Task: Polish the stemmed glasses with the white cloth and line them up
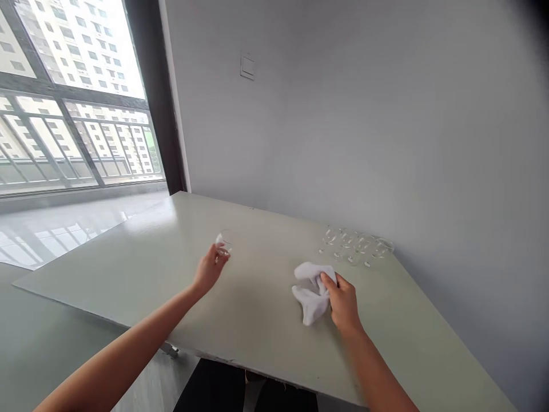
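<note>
Small clear glass (pixel 223 243), partly hidden inside the grip of the left hand (pixel 210 268), over a pale green tabletop (pixel 137 274); white cloth (pixel 311 294) clutched in the right hand (pixel 342 302); by the grey wall (pixel 343 114), a cluster of glasses (pixel 355 246), count hard to make out.

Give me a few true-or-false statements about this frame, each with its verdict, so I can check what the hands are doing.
The left hand holds a clear glass: true.
The right hand grips a sponge: false; it holds a white cloth.
Other glasses stand by the wall: true.
A window lies on the right of the view: false; the window is on the left.
</note>
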Tool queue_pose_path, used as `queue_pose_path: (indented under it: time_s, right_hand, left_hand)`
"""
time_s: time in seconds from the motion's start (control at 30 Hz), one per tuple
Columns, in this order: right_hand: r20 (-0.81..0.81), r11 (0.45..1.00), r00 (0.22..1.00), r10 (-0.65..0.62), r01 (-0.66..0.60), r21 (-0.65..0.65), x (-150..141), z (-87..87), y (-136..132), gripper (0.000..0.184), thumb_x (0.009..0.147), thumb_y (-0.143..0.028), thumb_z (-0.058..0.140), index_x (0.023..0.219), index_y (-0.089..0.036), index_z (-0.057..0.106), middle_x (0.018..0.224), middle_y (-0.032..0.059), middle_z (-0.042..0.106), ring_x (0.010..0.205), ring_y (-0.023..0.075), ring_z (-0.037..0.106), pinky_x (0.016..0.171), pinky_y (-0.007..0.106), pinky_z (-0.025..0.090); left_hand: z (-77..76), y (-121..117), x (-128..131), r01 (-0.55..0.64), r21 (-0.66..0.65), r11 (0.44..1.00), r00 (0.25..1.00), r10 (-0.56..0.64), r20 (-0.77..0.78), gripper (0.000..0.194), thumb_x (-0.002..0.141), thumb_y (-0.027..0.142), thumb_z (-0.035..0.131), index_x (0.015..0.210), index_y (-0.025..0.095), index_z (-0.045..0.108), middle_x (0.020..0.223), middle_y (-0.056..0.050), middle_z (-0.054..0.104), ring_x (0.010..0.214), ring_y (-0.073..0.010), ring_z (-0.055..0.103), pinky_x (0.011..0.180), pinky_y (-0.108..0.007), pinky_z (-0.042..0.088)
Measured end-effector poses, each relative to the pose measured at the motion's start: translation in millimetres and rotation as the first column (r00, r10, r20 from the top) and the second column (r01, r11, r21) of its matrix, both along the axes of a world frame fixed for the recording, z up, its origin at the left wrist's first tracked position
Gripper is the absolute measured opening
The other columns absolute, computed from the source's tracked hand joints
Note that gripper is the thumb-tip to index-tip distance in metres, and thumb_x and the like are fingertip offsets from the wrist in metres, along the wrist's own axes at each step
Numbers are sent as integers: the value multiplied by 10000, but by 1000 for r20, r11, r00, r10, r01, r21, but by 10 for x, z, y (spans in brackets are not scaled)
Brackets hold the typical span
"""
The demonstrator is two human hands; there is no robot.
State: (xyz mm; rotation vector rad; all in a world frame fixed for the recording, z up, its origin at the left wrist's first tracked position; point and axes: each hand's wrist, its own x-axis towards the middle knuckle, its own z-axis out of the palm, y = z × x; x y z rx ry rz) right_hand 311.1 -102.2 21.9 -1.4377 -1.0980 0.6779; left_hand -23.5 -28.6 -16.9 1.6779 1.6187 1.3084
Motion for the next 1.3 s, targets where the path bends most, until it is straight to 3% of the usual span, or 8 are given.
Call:
queue_pose_path:
  time_s: [0.13, 0.33, 0.53, 0.73, 0.87, 1.07, 1.23, 1.3]
  right_hand:
    - [-452, 992, 889, 80, -115, -51, -387, 240, 9, 327, 655, -469, 664, 747, -163, 595, 621, 6, 585, 563, 159, 520, 538, 273, 405]
    - [-10, 934, 935, 355, -355, 36, -783, 313, -154, 268, 750, -417, 601, 871, -184, 656, 738, 30, 594, 681, 167, 526, 601, 269, 419]
    - [-143, 644, 672, 726, -739, -198, -593, 126, -160, 247, 727, -354, 644, 880, -160, 657, 647, 1, 608, 593, 151, 584, 505, 247, 432]
    - [-523, 781, 693, 496, -619, -80, -590, 17, -113, 352, 668, -444, 704, 828, -141, 627, 559, -10, 598, 443, 118, 555, 428, 228, 422]
    - [-358, 718, 684, 635, -694, -53, -477, 130, -205, 301, 715, -401, 684, 865, -142, 648, 617, -3, 623, 515, 128, 588, 528, 257, 475]
    - [-212, 360, 389, 896, -918, -165, -227, 370, -299, 236, 689, -336, 713, 832, -150, 698, 770, 25, 669, 739, 191, 634, 659, 302, 501]
    - [-527, 717, 644, 555, -691, -89, -316, 228, -256, 301, 662, -362, 742, 848, -138, 668, 604, -7, 625, 457, 111, 566, 460, 230, 464]
    - [-642, 787, 633, 434, -613, -72, -399, 150, -279, 310, 670, -368, 739, 873, -148, 657, 611, -18, 613, 421, 72, 525, 433, 191, 427]
  left_hand:
    - [134, -150, 534, 213, 9, 977, 912, -196, -361, 395, 844, 301, 429, 1226, 202, 415, 893, -54, 663, 789, -198, 614, 690, -310, 437]
    - [229, -236, 870, 373, 87, 924, 792, -268, -549, 388, 870, 193, 391, 1258, 197, 397, 873, -56, 670, 807, -202, 623, 682, -311, 450]
    - [281, -271, 809, 618, 87, 781, 624, -420, -659, 368, 858, 200, 450, 1226, 220, 466, 838, -53, 664, 746, -186, 627, 692, -307, 450]
    - [493, -314, 818, 589, 221, 778, 649, -291, -703, 266, 867, 303, 474, 1105, 256, 583, 898, -69, 650, 897, -199, 583, 915, -399, 359]
    - [609, -331, 757, 658, -23, 752, 648, -582, -492, 290, 835, 453, 491, 938, 236, 654, 703, -36, 614, 687, -154, 545, 749, -310, 421]
    - [628, -409, 697, 850, -525, 41, 292, -866, 405, 598, 796, 646, 361, 853, 139, 673, 527, -21, 524, 461, -134, 466, 500, -281, 409]
    - [720, -456, 765, 726, -212, 654, 614, -755, -228, 460, 800, 564, 472, 1095, 241, 615, 909, -71, 654, 836, -196, 579, 722, -307, 451]
    - [730, -474, 779, 671, 6, 741, 655, -589, -473, 423, 769, 509, 561, 1115, 270, 608, 942, -74, 641, 870, -205, 564, 777, -335, 445]
